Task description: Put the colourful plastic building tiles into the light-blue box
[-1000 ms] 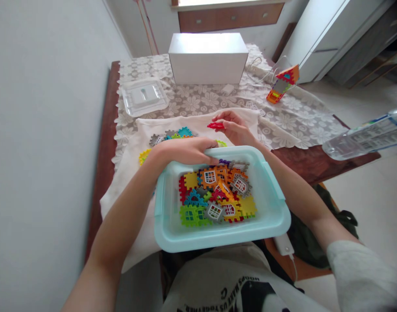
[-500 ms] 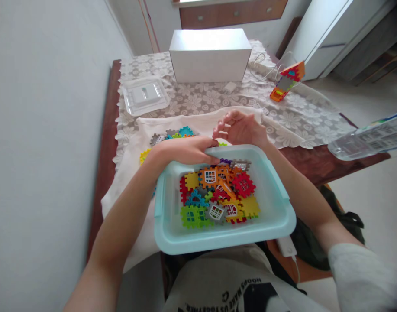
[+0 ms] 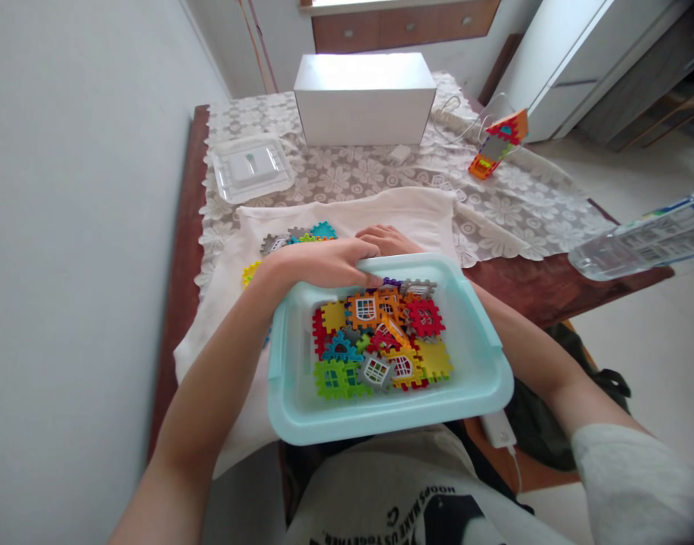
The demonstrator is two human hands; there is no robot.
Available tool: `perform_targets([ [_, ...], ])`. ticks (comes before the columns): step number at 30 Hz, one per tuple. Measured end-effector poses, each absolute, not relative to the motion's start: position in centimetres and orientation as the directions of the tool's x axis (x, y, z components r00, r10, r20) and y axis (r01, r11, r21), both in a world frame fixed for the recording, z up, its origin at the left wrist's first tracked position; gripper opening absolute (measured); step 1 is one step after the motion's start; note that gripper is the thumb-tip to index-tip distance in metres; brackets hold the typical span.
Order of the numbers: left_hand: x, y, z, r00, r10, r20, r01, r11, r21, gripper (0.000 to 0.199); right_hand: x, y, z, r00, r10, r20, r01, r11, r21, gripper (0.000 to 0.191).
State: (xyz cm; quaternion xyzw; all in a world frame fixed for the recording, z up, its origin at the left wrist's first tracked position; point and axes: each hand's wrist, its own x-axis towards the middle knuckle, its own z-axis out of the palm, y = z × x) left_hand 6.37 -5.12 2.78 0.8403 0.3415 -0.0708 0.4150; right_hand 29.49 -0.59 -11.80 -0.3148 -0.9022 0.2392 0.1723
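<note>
A light blue plastic bin [image 3: 478, 334] rests at the table's near edge, over my lap. It holds several coloured interlocking tiles [image 3: 375, 344], with a red one [image 3: 424, 316] lying on top at the right. My left hand [image 3: 318, 261] grips the bin's far rim. My right hand [image 3: 389, 240] lies low on the white cloth [image 3: 420, 210] just behind that rim, its fingers partly hidden by it. Several loose tiles [image 3: 298, 238] lie on the cloth beside my left hand.
On the lace tablecloth stand a white box [image 3: 363, 98], a clear lid [image 3: 250, 166] and a small tile house [image 3: 494, 144]. A plastic bottle [image 3: 642, 238] juts in from the right. A white charger [image 3: 497, 428] and a dark bag [image 3: 585, 371] lie below the table edge.
My right hand held a red tile above the cloth, let it go into the bin, then dropped down behind the far rim. My left hand stayed on the rim.
</note>
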Motion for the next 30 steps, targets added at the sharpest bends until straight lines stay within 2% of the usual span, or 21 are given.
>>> perform_targets([
  [4, 6.5, -5.3, 3.0, 0.744, 0.518, -0.421, 0.649, -0.411, 0.640, 0.051, 30.7, -1.5, -9.8, -0.701, 0.704, 0.115, 0.593, 0.665, -0.454, 0.048],
  [8, 6.4, -5.2, 2.8, 0.764, 0.479, -0.432, 0.625, -0.387, 0.678, 0.050, 32.4, -1.3, -7.9, -0.676, 0.736, 0.028, 0.642, 0.608, -0.467, 0.048],
  [12, 6.4, -5.2, 2.7, 0.764, 0.483, -0.429, 0.625, -0.388, 0.677, 0.053, 31.9, -1.2, -8.3, -0.661, 0.734, 0.157, 0.572, 0.629, -0.526, 0.048],
  [15, 6.5, -5.2, 2.8, 0.754, 0.505, -0.421, 0.639, -0.413, 0.649, 0.057, 30.1, -2.0, -9.2, -0.689, 0.679, 0.252, 0.445, 0.671, -0.592, 0.044],
  [18, 6.6, -5.0, 2.8, 0.801, 0.477, -0.363, 0.579, -0.462, 0.672, 0.055, 28.6, -2.8, -9.6, -0.715, 0.679, 0.167, 0.414, 0.604, -0.681, 0.039],
  [21, 6.6, -4.9, 2.8, 0.833, 0.447, -0.327, 0.533, -0.485, 0.694, 0.052, 28.3, -2.5, -9.2, -0.722, 0.691, 0.043, 0.482, 0.547, -0.685, 0.037],
  [26, 6.6, -5.1, 2.9, 0.757, 0.507, -0.413, 0.639, -0.439, 0.632, 0.050, 29.9, -2.0, -8.4, -0.750, 0.648, 0.131, 0.447, 0.643, -0.622, 0.018],
  [30, 6.6, -5.0, 2.8, 0.761, 0.503, -0.410, 0.632, -0.431, 0.644, 0.045, 30.4, -2.5, -8.1, -0.738, 0.649, 0.184, 0.405, 0.644, -0.649, 0.033],
])
